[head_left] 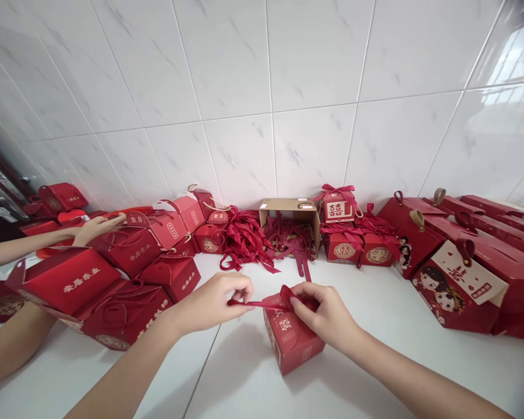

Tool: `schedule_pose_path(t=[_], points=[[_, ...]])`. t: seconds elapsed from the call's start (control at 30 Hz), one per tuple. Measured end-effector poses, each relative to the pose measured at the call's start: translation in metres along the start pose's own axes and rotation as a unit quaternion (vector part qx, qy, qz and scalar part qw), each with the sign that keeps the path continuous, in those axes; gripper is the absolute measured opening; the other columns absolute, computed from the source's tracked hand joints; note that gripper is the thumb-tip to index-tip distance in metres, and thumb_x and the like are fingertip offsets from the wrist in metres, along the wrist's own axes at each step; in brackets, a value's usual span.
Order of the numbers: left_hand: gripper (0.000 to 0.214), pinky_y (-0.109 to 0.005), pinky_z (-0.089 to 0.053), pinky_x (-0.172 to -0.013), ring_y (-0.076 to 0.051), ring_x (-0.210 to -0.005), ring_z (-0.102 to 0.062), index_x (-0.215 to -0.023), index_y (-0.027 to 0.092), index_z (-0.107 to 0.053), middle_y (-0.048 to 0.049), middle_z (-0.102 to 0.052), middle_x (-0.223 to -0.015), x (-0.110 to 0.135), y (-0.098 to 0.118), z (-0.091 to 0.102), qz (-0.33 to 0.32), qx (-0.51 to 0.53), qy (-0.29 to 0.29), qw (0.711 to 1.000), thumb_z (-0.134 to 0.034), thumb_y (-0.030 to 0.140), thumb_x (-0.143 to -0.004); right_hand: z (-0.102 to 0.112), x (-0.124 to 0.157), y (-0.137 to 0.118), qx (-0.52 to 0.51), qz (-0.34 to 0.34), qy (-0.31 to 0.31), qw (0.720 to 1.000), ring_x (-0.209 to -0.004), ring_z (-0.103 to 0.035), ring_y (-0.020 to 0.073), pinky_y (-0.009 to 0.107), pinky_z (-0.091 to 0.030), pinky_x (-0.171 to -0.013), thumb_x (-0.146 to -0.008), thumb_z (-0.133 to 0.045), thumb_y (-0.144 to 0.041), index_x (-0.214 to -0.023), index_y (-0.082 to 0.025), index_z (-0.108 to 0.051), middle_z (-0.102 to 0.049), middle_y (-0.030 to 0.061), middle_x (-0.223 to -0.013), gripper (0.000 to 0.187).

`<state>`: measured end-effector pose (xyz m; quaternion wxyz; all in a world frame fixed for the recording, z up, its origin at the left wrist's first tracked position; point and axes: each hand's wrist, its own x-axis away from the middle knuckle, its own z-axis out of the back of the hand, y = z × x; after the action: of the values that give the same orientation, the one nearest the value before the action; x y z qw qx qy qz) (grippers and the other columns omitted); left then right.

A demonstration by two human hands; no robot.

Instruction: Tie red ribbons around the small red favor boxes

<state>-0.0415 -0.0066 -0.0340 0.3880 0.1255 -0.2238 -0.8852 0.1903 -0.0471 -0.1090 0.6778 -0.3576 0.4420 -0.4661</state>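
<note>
Two hands share one ribbon [265, 304]: the left hand [218, 299] pinches its end between thumb and curled fingers, the length stretched straight, while the right hand [327, 313] pinches a loop of it at the top of a small red box [294, 349]. That box sits on the table [240, 361], the left hand at its ten o'clock, the right at its two. Farther out from it, a cardboard carton [288, 204] holding dark red strips [283, 235] lies at twelve o'clock, a heap of ribbons [247, 235] at eleven, three ribboned boxes [344, 249] at one. Larger red boxes [521, 291] line two to three o'clock. Toward ten, a co-worker's hand [96, 228] is among clustered boxes [168, 230]. A tiled wall [314, 58] rises behind, at twelve.
</note>
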Motion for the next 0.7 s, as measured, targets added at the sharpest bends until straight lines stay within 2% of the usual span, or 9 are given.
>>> schedule_pose_path(t=[0.13,0.23,0.33,0.43,0.53,0.63,0.7], points=[[0.022,-0.02,-0.037,-0.062,-0.012,-0.071,-0.049,-0.072,0.021,-0.066,0.0013,-0.052,-0.072,-0.019,0.028,0.018,-0.082,-0.059,0.014,0.995,-0.05,0.006,-0.077,-0.001,-0.003,-0.003,0.016,-0.002,-0.008,1.0,-0.068,-0.06,0.0169,0.026,-0.045,-0.064,-0.083,-0.052,-0.02,-0.085,-0.017,-0.067,-0.068,0.0029,-0.078,0.015],[0.027,-0.021,-0.041,-0.068,-0.014,-0.083,-0.055,-0.066,0.019,-0.065,-0.0015,-0.059,-0.083,-0.041,0.053,0.018,-0.153,-0.078,0.025,0.985,-0.045,0.002,-0.073,0.0,-0.003,-0.006,0.018,0.031,-0.027,0.999,-0.071,-0.06,0.0163,0.025,-0.045,-0.066,-0.083,-0.049,-0.017,-0.086,-0.017,-0.065,-0.068,0.0026,-0.08,0.016],[0.024,-0.023,-0.04,-0.06,-0.012,-0.066,-0.055,-0.061,0.017,-0.062,-0.0008,-0.062,-0.072,-0.066,0.068,0.009,-0.159,-0.057,-0.005,0.986,-0.044,0.003,-0.068,0.001,-0.002,-0.006,0.019,0.047,-0.028,0.998,-0.063,-0.053,0.0141,0.024,-0.041,-0.059,-0.081,-0.05,-0.017,-0.078,-0.016,-0.061,-0.062,0.0015,-0.072,0.011],[0.021,-0.023,-0.038,-0.053,-0.01,-0.053,-0.05,-0.07,0.019,-0.065,0.0022,-0.061,-0.061,-0.09,0.067,-0.002,-0.135,-0.053,-0.006,0.989,-0.047,0.007,-0.071,-0.001,-0.001,-0.005,0.023,0.037,-0.019,0.999,-0.056,-0.045,0.012,0.023,-0.034,-0.052,-0.084,-0.054,-0.026,-0.067,-0.016,-0.053,-0.054,-0.0001,-0.062,0.02],[0.012,-0.026,-0.042,-0.068,-0.014,-0.068,-0.055,-0.083,0.02,-0.064,0.0019,-0.061,-0.069,-0.11,0.055,-0.008,-0.118,-0.074,0.062,0.988,-0.059,0.015,-0.074,-0.003,-0.001,-0.001,0.007,0.022,-0.006,1.0,-0.055,-0.043,0.0121,0.024,-0.034,-0.052,-0.089,-0.05,-0.038,-0.062,-0.017,-0.05,-0.052,0.0002,-0.059,0.035],[0.011,-0.035,-0.037,-0.086,-0.021,-0.09,-0.052,-0.073,0.017,-0.056,-0.0033,-0.058,-0.083,-0.115,0.041,-0.008,-0.071,-0.099,0.166,0.978,-0.066,0.02,-0.075,-0.003,-0.001,0.001,-0.02,0.015,-0.013,1.0,-0.058,-0.045,0.0129,0.024,-0.036,-0.056,-0.092,-0.047,-0.043,-0.062,-0.016,-0.051,-0.053,0.0008,-0.061,0.04],[0.026,-0.034,-0.038,-0.081,-0.02,-0.082,-0.052,-0.063,0.016,-0.048,-0.0027,-0.054,-0.077,-0.105,0.034,-0.008,-0.038,-0.104,0.201,0.973,-0.062,0.03,-0.08,-0.001,-0.001,0.003,-0.034,0.012,-0.02,0.999,-0.06,-0.046,0.0134,0.024,-0.037,-0.057,-0.092,-0.047,-0.045,-0.064,-0.016,-0.051,-0.054,0.0009,-0.062,0.04]])
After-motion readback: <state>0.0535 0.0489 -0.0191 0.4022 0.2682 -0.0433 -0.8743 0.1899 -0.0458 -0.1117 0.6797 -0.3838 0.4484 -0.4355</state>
